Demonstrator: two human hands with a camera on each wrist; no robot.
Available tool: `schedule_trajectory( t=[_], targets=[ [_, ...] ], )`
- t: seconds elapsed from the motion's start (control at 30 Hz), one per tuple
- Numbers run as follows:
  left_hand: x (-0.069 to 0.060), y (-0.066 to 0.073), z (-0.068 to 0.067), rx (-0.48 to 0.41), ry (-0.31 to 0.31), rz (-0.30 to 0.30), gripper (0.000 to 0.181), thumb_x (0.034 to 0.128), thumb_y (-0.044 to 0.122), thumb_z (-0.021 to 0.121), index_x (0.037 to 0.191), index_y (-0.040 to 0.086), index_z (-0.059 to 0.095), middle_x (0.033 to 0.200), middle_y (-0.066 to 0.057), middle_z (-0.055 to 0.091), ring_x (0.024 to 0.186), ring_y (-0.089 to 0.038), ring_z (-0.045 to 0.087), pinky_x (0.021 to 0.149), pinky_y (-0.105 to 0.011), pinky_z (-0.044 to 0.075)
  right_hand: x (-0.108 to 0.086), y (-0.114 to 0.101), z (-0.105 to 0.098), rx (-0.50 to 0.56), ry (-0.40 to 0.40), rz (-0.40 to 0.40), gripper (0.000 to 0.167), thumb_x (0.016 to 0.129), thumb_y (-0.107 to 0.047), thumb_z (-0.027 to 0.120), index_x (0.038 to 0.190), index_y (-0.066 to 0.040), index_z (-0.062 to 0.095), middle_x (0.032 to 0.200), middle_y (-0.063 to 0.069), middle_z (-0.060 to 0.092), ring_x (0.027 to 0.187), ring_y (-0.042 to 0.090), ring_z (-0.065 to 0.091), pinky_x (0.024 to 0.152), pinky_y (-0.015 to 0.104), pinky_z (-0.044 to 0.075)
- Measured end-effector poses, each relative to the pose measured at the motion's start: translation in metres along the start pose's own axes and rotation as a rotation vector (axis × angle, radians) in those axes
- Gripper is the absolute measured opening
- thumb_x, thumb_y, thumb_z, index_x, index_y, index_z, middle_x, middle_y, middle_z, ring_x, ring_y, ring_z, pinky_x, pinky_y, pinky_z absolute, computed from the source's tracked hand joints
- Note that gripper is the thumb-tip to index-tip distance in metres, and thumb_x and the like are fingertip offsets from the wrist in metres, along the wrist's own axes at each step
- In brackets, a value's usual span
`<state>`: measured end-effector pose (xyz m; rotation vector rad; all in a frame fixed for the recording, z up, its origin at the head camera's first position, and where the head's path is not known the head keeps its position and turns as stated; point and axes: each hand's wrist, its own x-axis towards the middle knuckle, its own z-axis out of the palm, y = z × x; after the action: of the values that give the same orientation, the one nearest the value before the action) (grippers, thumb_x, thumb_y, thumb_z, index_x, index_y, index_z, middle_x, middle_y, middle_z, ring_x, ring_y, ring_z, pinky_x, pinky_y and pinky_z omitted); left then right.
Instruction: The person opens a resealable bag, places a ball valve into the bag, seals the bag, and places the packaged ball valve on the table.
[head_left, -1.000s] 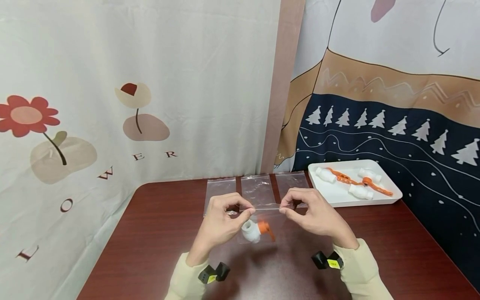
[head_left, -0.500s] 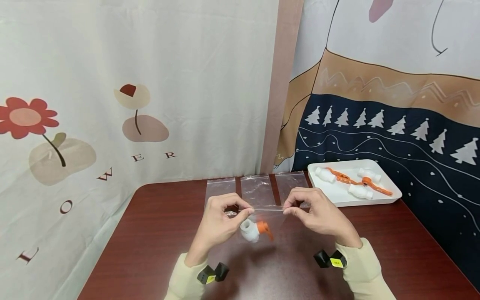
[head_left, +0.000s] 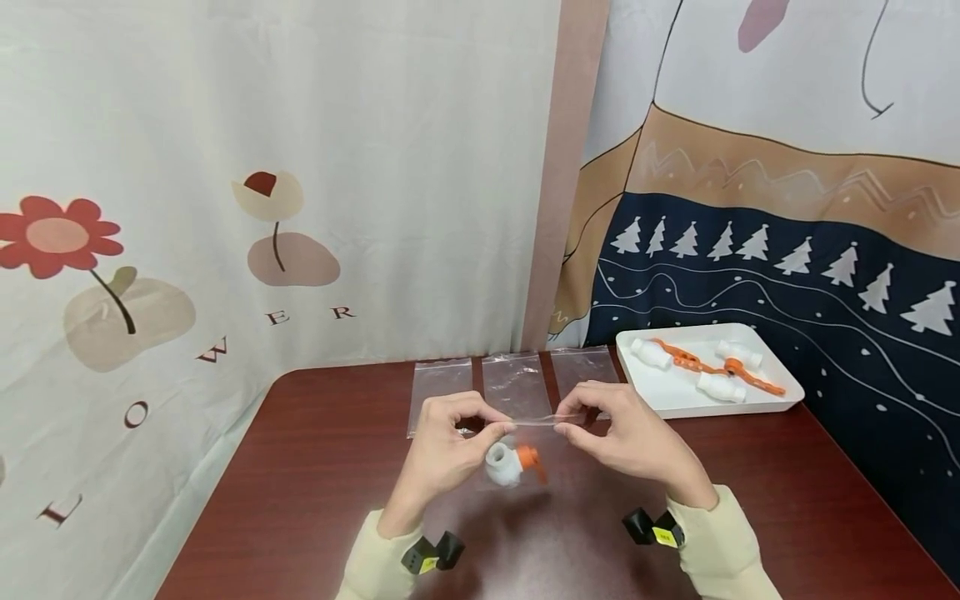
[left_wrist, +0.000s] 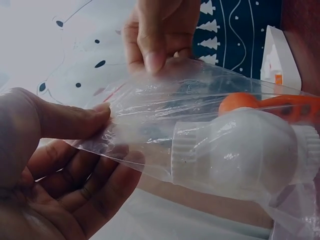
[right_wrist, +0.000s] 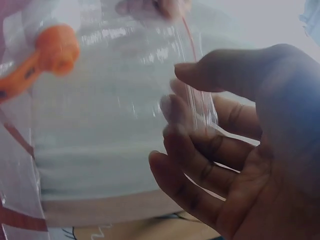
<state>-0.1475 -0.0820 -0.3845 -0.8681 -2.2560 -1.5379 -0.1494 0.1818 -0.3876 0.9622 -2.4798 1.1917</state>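
A clear zip-lock bag (left_wrist: 150,107) hangs between both hands above the table, with a white plastic ball valve (head_left: 502,464) inside. The valve's orange lever handle (right_wrist: 57,47) points to the right in the head view. My left hand (head_left: 442,446) pinches the left end of the bag's top edge between thumb and forefinger. At the other end, thumb and forefinger of my right hand (head_left: 630,429) pinch the same edge. A red line (right_wrist: 189,37) runs along the bag's mouth. Some of the right fingers show through the film in the right wrist view.
Several flat clear bags lie in a row along the table's back edge, such as the middle bag (head_left: 516,385). A white tray (head_left: 772,405) at the back right holds several more white valves (head_left: 722,387) with orange handles. Curtains hang behind the brown table (head_left: 300,467).
The right hand shifted slightly right along the bag's edge, then back left. The hands are now a little closer together. Bag and valve stay almost in place.
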Motion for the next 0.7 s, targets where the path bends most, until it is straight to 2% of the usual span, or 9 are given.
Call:
schedule_trajectory(
  t=[0.13, 0.3, 0.47, 0.7],
  targets=[
    [-0.001, 0.001, 0.006, -0.002, -0.018, -0.013, 0.008, 0.0847, 0.008, 0.083, 0.083, 0.016, 0.082, 0.071, 0.007, 0.070, 0.061, -0.003, 0.058, 0.054, -0.024, 0.054, 0.001, -0.005, 0.008, -0.021, 0.020, -0.020, 0.018, 0.089, -0.011, 0.079, 0.093, -0.027, 0.071, 0.088, -0.017, 0.065, 0.078, 0.005, 0.060, 0.070, 0.023, 0.055],
    [-0.002, 0.000, 0.013, -0.014, -0.033, 0.018, 0.010, 0.0844, 0.006, 0.083, 0.082, 0.016, 0.082, 0.070, 0.003, 0.069, 0.060, -0.001, 0.057, 0.053, -0.020, 0.053, 0.003, -0.009, 0.015, -0.014, 0.045, -0.086, 0.021, 0.088, -0.007, 0.078, 0.094, -0.025, 0.070, 0.088, -0.015, 0.066, 0.078, 0.004, 0.060, 0.068, 0.022, 0.055],
    [-0.002, 0.000, 0.018, -0.020, -0.056, 0.031, 0.008, 0.0861, 0.008, 0.082, 0.084, 0.016, 0.082, 0.071, 0.004, 0.070, 0.060, 0.000, 0.056, 0.053, -0.024, 0.054, 0.005, -0.012, 0.020, -0.003, 0.061, -0.152, 0.020, 0.089, -0.007, 0.078, 0.094, -0.025, 0.072, 0.088, -0.015, 0.066, 0.081, 0.002, 0.059, 0.072, 0.021, 0.054],
    [-0.001, 0.003, 0.014, -0.006, -0.107, -0.038, 0.005, 0.0868, 0.015, 0.083, 0.088, 0.020, 0.083, 0.076, 0.008, 0.073, 0.061, -0.003, 0.058, 0.055, -0.025, 0.054, 0.005, -0.014, 0.019, -0.030, 0.067, -0.184, 0.018, 0.090, -0.008, 0.077, 0.090, -0.024, 0.070, 0.087, -0.014, 0.064, 0.081, 0.001, 0.058, 0.072, 0.020, 0.053]
  ],
)
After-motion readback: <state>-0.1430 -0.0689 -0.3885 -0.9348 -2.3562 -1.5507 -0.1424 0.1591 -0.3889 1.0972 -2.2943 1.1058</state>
